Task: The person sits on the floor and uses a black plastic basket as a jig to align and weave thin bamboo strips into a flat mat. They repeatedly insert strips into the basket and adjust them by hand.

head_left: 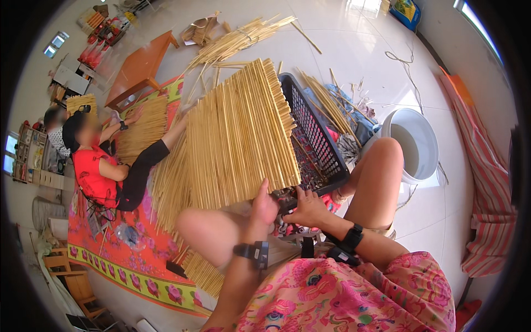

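Mid-frame: flat tan stick mat (238, 138) | L hand (265, 208) at lwr edge, R hand (310, 209) nr blk plastic basket (319, 123) | grips: can't tell frm here

Tiled floor (348, 52), orange table (139, 69), probably wooden.

Golden-tan stick mat (238, 138), w/ red/pink floral cloth (152, 260) to its L, white bucket (426, 130) to its R & pink floral-patt'd top (343, 293) below it.
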### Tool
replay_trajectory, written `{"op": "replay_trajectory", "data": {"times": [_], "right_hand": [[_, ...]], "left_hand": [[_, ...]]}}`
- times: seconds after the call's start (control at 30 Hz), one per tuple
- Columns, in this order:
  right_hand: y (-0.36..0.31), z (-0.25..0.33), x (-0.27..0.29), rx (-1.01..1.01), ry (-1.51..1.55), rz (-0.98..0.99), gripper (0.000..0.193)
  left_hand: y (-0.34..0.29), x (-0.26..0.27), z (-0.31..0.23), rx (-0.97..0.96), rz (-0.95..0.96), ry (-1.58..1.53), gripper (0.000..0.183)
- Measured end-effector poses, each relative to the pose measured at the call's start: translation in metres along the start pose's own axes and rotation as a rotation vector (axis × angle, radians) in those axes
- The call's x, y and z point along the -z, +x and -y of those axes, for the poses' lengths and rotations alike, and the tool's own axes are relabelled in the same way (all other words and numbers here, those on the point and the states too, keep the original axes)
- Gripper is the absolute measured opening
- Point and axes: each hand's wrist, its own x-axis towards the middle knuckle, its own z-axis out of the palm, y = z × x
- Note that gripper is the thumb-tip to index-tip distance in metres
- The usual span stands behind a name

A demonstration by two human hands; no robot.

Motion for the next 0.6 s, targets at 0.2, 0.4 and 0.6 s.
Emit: {"op": "replay_trajectory", "data": {"times": [0.2, 0.4, 0.6], "right_hand": [[0.010, -0.067, 0.007, -0.202, 0.791, 0.319, 0.044], [-0.027, -0.078, 0.022, -0.443, 1.598, 0.306, 0.018], [-0.004, -0.074, 0.001, -0.263, 1.853, 0.239, 0.034]], "left_hand": [[0.004, 0.014, 0.002, -0.053, -0.155, 0.031, 0.044], [-0.004, 0.005, -0.006, -0.106, -0.067, -0.091, 0.040], [-0.006, 0.010, 0.003, -0.067, -0.123, -0.075, 0.033]]}}
